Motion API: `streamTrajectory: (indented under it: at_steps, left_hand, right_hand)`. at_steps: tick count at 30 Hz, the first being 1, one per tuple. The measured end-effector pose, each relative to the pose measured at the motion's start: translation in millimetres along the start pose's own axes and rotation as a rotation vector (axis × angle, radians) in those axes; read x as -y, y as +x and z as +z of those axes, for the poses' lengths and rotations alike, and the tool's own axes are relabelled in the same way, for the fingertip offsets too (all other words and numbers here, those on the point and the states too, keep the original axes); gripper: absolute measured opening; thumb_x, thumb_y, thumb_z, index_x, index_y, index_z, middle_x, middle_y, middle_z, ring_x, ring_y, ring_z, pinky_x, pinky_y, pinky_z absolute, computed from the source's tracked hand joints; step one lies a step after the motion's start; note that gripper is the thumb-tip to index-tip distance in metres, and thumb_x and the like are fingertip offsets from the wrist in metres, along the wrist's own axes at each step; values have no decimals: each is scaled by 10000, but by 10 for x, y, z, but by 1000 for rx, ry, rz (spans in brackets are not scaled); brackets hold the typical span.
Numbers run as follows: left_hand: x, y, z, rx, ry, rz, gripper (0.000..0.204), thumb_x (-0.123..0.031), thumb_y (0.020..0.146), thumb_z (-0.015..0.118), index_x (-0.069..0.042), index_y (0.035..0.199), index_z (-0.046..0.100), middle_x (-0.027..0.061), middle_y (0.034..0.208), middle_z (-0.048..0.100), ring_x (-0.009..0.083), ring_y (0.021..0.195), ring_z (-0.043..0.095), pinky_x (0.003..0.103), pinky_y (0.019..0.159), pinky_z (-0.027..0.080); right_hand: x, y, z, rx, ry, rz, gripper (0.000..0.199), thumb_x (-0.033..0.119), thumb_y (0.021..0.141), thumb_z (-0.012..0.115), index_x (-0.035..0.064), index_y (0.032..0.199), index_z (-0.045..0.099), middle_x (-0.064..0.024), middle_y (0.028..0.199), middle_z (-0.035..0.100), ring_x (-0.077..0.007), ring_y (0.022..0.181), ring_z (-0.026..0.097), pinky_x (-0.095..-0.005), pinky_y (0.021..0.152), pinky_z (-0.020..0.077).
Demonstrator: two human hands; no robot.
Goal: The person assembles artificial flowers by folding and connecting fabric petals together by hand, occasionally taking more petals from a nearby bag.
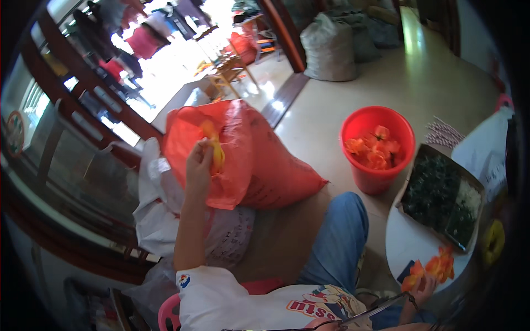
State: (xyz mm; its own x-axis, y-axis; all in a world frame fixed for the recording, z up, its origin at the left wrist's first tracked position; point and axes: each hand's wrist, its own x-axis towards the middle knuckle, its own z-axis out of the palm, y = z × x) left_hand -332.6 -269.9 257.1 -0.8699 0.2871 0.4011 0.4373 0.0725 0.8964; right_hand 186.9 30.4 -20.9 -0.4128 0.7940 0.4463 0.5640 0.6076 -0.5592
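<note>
Closest to the camera, the right hand (422, 284) is closed around a bunch of orange fabric flowers (433, 269) at the edge of a small white table (408, 243), which also carries a cardboard tray of dark green leaves (441, 196). The left hand (200, 163) is raised and pinches a yellow-orange petal (214, 144) at the opening of the big red plastic bag (259, 160). A red bucket (377, 148) with more orange flowers stands on the floor between the bag and the table.
</note>
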Motion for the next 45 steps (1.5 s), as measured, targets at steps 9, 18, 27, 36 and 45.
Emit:
streamTrajectory:
  at_steps: [9,18,27,36,45]
  left_hand:
    - [67,-1837,1989,1216,-448,-876,71,-124,960,478,-69,968,522,-5,875,545,43,770,510,194,671,415]
    - [73,-2876,2996,1812,-644,-1098,86,-90,946,456,-57,992,522,1,964,552,58,893,520,205,809,426]
    - [307,-2728,3800,1534,-338,-442,177,-110,912,572,-12,1058,554,24,867,634,49,765,582,197,669,478]
    - [475,-2682,4011,1506,-482,-874,285,-114,869,645,32,1097,557,76,965,666,114,865,628,238,809,486]
    - [492,-2835,3743,1492,-392,-847,173,-95,838,677,33,944,632,73,917,676,111,832,635,226,801,490]
  right_hand:
    - [1193,-53,-128,135,639,172,652,264,777,718,-3,1294,424,-168,1269,470,-307,1154,474,-413,993,366]
    - [865,-399,-376,374,1796,988,674,145,759,748,45,1334,410,-59,1227,525,-149,1102,515,-303,962,400]
    - [526,109,-309,-128,1190,1034,273,-9,777,675,11,1039,598,-28,941,637,-107,823,615,-242,708,493]
    - [464,241,-209,-258,1201,1117,227,30,794,690,15,1007,613,-43,899,640,-103,730,616,-222,622,491]
    - [324,422,-283,-34,968,945,247,17,825,644,-20,1060,581,-53,972,631,-110,882,601,-255,807,482]
